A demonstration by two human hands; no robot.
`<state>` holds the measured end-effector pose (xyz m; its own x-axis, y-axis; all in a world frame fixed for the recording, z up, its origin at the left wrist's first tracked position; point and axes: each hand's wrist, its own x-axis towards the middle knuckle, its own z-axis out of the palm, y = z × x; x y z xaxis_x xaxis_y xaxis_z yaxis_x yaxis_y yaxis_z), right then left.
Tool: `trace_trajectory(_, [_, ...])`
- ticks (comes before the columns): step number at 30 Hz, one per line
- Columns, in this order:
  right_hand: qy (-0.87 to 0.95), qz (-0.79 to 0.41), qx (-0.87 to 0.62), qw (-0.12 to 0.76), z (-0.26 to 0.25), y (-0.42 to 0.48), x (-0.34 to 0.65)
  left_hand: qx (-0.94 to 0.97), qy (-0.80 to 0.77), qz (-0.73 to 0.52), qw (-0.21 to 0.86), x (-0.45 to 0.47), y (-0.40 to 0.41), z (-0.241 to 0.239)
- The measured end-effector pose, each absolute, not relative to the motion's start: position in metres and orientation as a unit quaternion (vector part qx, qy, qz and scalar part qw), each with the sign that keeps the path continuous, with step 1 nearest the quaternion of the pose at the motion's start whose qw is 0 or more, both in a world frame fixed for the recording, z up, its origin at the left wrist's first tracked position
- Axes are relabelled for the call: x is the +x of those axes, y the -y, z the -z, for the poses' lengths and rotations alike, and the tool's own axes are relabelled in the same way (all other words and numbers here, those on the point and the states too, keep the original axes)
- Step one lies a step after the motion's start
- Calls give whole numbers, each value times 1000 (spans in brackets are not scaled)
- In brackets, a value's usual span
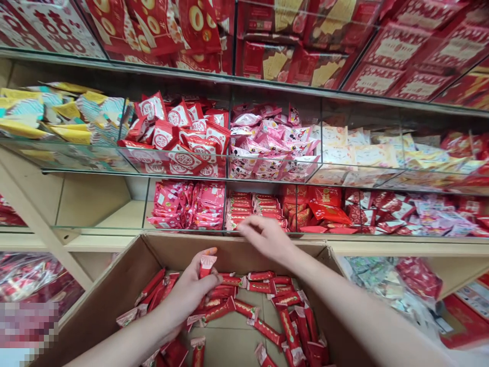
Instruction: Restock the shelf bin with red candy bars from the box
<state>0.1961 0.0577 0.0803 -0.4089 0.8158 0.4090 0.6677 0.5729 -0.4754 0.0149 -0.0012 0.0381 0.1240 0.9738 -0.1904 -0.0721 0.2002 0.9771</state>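
My left hand (200, 280) is closed around a red-wrapped snack stick (207, 264), whose pale crimped end sticks up above the thumb. It is over an open cardboard box (244, 250). Inside the box lie many loose red snack sticks (267, 331), some piled at the sides. My right hand (267, 238) reaches over the box's far wall, in front of a shelf compartment stacked with similar red sticks (239, 204). Its fingers are stretched out and partly bent, with nothing visible in them; the far fingers are hidden.
Glass-fronted shelves hold pink packets (208, 204) left of the stacked sticks and red packets (324, 209) to the right. The glass ledge (183, 231) runs just above the box. Higher up are red round-label packets (183, 142) and pink cartoon packets (271, 142). Plastic bags (393, 290) stand low at the right.
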Motion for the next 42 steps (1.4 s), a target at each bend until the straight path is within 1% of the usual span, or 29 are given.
trace_trajectory(2, [836, -230, -383, 319, -77, -41, 180, 492, -492, -424, 580, 15, 2, -41])
trace_trajectory(3, [838, -256, -366, 314, -75, -34, 175, 515, -486, -418, 569, 15, 3, -42])
trace_trajectory(9, [846, -297, -314, 314, -67, -27, 170, 626, -442, -402, 502, 17, 9, -44])
trace_trajectory(11, [843, -297, -319, 315, -67, -31, 172, 615, -445, -396, 516, 16, 10, -44])
trace_trajectory(14, [832, -273, -343, 340, -68, -38, 177, 559, -457, -378, 580, 13, 8, -47])
trace_trajectory(16, [809, -298, -359, 359, -70, -42, 181, 541, -460, -365, 602, 10, 4, -49])
trace_trajectory(18, [774, -350, -368, 378, -71, -46, 185, 558, -460, -358, 591, 7, 1, -52])
trace_trajectory(20, [747, -395, -363, 394, -73, -47, 187, 591, -460, -358, 558, 4, -2, -55])
trace_trajectory(22, [726, -433, -347, 406, -73, -48, 187, 631, -458, -379, 498, 2, -3, -57])
trace_trajectory(26, [682, -559, -304, 362, -70, -48, 186, 703, -457, -409, 360, -2, -4, -56])
trace_trajectory(29, [649, -607, -305, 342, -69, -47, 185, 717, -469, -402, 323, -3, -4, -54])
trace_trajectory(31, [635, -607, -312, 362, -70, -47, 186, 689, -481, -415, 348, -3, -4, -55])
trace_trajectory(36, [604, -601, -310, 422, -72, -49, 190, 570, -525, -426, 468, 1, -2, -60])
trace_trajectory(40, [562, -619, -298, 460, -71, -49, 188, 486, -507, -437, 562, 1, -3, -60])
trace_trajectory(42, [533, -639, -294, 471, -69, -48, 185, 454, -490, -451, 592, 1, -3, -59])
